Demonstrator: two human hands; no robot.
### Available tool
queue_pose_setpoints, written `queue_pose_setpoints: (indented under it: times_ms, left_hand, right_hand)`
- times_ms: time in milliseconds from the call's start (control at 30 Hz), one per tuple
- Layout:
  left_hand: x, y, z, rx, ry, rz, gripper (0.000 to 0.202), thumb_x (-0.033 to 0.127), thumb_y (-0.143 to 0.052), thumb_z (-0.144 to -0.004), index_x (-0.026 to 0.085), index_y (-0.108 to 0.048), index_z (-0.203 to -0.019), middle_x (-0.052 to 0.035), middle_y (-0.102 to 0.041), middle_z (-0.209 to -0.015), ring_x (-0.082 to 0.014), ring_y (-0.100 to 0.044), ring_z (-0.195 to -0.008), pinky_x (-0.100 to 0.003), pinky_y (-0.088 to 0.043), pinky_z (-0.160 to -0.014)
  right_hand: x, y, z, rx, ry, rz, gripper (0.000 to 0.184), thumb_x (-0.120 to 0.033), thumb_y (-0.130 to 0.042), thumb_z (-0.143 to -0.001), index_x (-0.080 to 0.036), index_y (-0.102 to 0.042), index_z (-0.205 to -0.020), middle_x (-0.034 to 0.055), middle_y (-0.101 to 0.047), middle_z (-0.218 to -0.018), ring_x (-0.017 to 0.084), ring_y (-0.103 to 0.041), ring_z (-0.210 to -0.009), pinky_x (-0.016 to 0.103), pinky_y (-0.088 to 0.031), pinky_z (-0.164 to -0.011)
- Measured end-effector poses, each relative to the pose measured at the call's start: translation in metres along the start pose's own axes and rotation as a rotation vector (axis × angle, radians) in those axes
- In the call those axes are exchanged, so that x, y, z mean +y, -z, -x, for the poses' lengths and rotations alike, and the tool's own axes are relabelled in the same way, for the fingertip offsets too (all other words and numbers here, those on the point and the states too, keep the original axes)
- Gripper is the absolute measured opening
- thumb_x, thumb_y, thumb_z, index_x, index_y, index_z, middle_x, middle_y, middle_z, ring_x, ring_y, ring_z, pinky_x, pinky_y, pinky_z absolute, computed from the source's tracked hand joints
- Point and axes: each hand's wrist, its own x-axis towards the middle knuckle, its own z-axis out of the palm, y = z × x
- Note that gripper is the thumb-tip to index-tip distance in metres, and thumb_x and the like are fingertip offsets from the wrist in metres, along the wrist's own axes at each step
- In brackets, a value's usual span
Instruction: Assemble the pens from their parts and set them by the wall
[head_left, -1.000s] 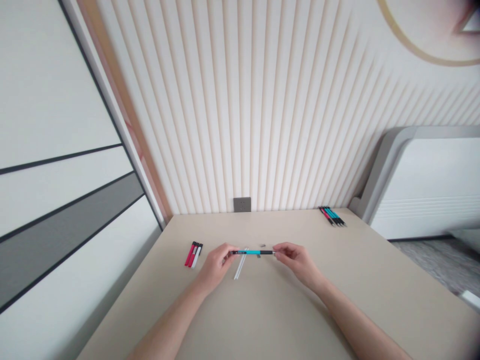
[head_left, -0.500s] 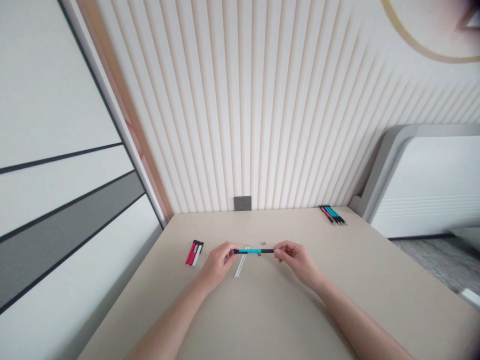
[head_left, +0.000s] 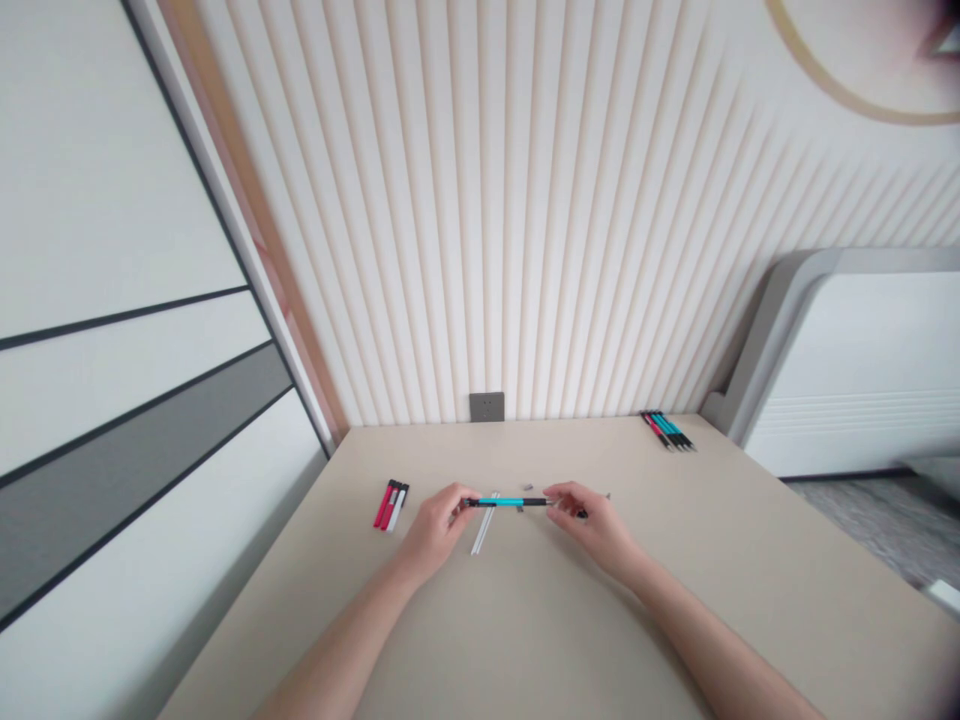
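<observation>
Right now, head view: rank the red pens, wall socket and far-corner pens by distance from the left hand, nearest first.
1. Red pens: on the table, just left of the left hand.
2. Wall socket: straight ahead, above the back edge.
3. Far-corner pens: back right corner.
</observation>
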Motion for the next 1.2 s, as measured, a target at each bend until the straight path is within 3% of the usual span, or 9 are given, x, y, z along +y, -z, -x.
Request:
queue_pose_setpoints:
  times_ms: [233,433,900,1033,1200]
  left_hand:
    - [0.001,-0.001,0.0,-0.006,-0.007,0.017,0.009,0.017,-0.056,-0.089,0.02,-0.062,-0.096,-0.0005,-0.066,-0.083,-0.0144,-0.06,-0.072,-0.025,-0.048,-0.07]
    - [0.002,0.0,0.0,0.01,0.021,0.022,0.007,0.019,-0.056,-0.089,0.019,-0.062,-0.094,-0.0002,-0.065,-0.081,-0.0138,-0.059,-0.069,-0.024,-0.047,-0.068]
    - [0.008,0.003,-0.002,0.01,0.03,0.091,0.011,0.025,-0.055,-0.09,0.018,-0.063,-0.093,-0.0018,-0.066,-0.082,-0.015,-0.058,-0.073,-0.026,-0.046,-0.072]
    - [0.009,-0.001,-0.004,0.067,0.179,0.285,0.016,0.029,-0.058,-0.088,0.018,-0.064,-0.098,-0.002,-0.064,-0.081,-0.0158,-0.059,-0.074,-0.027,-0.046,-0.071]
    - [0.021,-0.012,-0.009,0.158,0.332,0.693,0.039,0.031,-0.059,-0.088,0.019,-0.05,-0.124,-0.0018,-0.063,-0.087,-0.0131,-0.058,-0.071,-0.024,-0.047,-0.065]
  right_hand:
    - [-0.001,-0.002,-0.001,-0.012,-0.028,0.035,0.03,-0.042,-0.05,-0.09,-0.019,-0.068,-0.082,0.0019,-0.065,-0.073,0.017,-0.053,-0.067,0.027,-0.039,-0.063]
    - [0.002,-0.004,0.0,-0.032,-0.023,0.027,0.024,-0.037,-0.058,-0.085,-0.019,-0.067,-0.099,0.0022,-0.066,-0.079,0.017,-0.056,-0.073,0.027,-0.042,-0.069]
    - [-0.005,0.0,0.004,-0.092,0.022,0.094,0.034,-0.039,-0.043,-0.095,-0.018,-0.061,-0.075,0.0,-0.06,-0.064,0.015,-0.052,-0.062,0.024,-0.036,-0.06]
    - [-0.012,-0.001,0.007,-0.222,0.06,0.106,0.036,-0.036,-0.042,-0.095,-0.017,-0.06,-0.07,-0.0004,-0.058,-0.061,0.013,-0.051,-0.058,0.023,-0.036,-0.057]
    - [-0.024,-0.02,0.012,-0.342,0.117,0.078,0.029,-0.028,-0.046,-0.092,-0.017,-0.057,-0.068,-0.0024,-0.053,-0.061,0.011,-0.046,-0.058,0.021,-0.033,-0.055]
